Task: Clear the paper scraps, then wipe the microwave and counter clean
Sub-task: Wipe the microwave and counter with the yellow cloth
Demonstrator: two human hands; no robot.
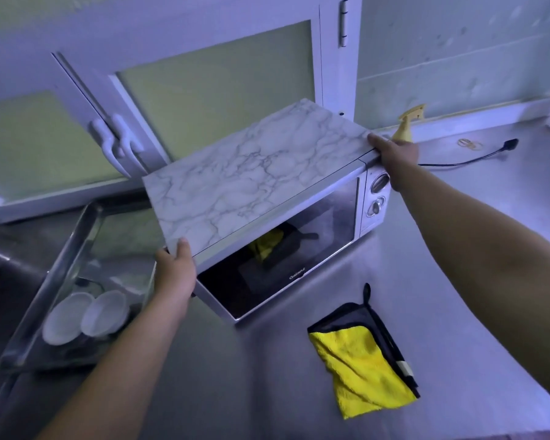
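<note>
A white microwave (299, 249) with a marble-patterned top (251, 176) and dark glass door stands on the steel counter (458, 249), turned at an angle. My left hand (175, 271) grips its near left corner, thumb on the top. My right hand (394, 154) grips the far right corner beside the control knobs (377, 195). A yellow and grey cloth (362, 360) lies folded on the counter in front of the microwave. A yellow spray bottle (405, 127) stands behind my right hand, partly hidden. No paper scraps show.
A steel tray (70, 249) holding two white bowls (83, 315) sits left of the microwave. White cabinet doors (204, 74) with handles stand behind. A black cord and plug (489, 150) lie on the counter at the right, near rubber bands (469, 143).
</note>
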